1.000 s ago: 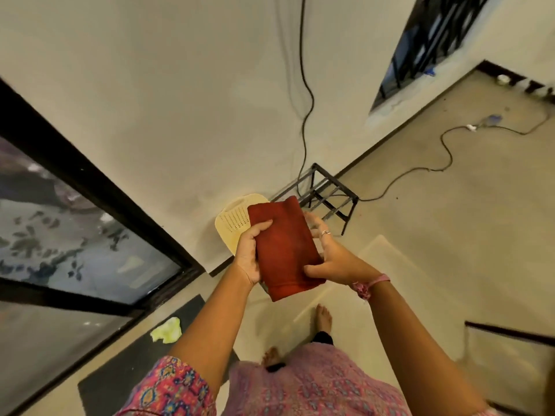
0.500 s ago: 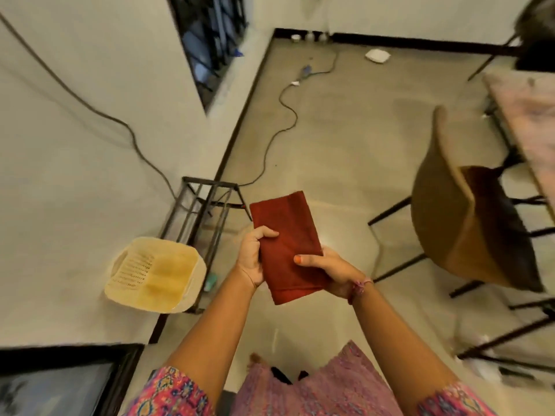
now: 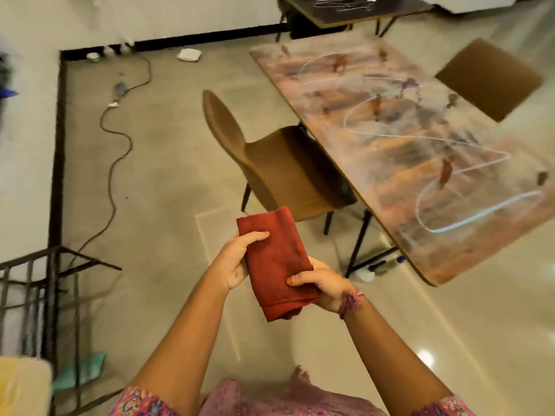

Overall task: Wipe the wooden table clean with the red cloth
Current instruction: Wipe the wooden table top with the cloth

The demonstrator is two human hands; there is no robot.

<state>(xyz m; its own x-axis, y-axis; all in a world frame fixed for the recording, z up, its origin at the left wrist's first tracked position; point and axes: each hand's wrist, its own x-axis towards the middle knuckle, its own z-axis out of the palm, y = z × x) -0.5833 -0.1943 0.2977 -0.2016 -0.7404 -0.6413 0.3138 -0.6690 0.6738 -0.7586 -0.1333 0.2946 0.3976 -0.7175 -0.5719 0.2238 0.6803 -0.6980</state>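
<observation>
With the view swung round from the wall, the wooden table (image 3: pixel 405 151), apparently streaked with white lines and brown blotches, now lies ahead-right, while the left hand (image 3: pixel 232 262) and right hand (image 3: pixel 322 285) both grip the folded red cloth (image 3: pixel 277 262), unwiped.

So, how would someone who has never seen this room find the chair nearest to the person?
Start at the wooden table with white scribbles. A brown chair is tucked under its left edge, seat towards the table. Unlike the other chair at the far side, it shows its whole curved back.
</observation>
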